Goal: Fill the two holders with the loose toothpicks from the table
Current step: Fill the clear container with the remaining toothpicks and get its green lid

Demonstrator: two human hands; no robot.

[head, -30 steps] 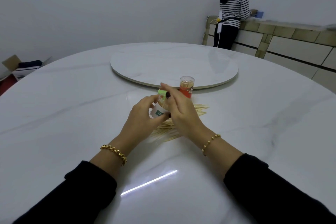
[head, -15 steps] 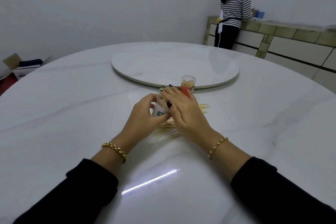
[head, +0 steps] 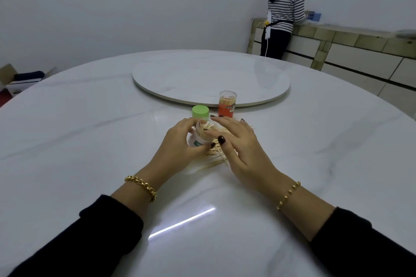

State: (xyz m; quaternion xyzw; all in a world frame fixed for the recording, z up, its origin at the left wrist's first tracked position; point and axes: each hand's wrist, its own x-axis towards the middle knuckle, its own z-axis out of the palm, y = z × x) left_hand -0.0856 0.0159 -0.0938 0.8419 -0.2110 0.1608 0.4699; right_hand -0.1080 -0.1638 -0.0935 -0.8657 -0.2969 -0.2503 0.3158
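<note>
The left hand (head: pixel 180 144) was curled round a clear holder (head: pixel 201 136), which was tipped with its open mouth towards the right hand (head: pixel 239 145), presumably so that picks could be slid in sideways. A bundle of picks was seen inside it, and a white label with green print was wrapped round its lower half.

The right hand was held palm down, fingers straight and lightly spread, over the loose toothpicks (head: pixel 213 161); nothing could be seen pinched in it. These thin, pale wooden slivers were laid in a fanned heap on the surface (head: pixel 90 141), beneath and between the two hands.

Just beyond, a green cap (head: pixel 200 112), round and of smooth plastic, was set apart, judged to have been taken off so that the mouth was left free. Beside it a red holder (head: pixel 227 105) was stood upright, packed with picks and closed by a clear lid, so that one holder was judged done.

The surface was glossy, white and marble-veined, with a round turntable (head: pixel 202 74) at its centre.
</note>
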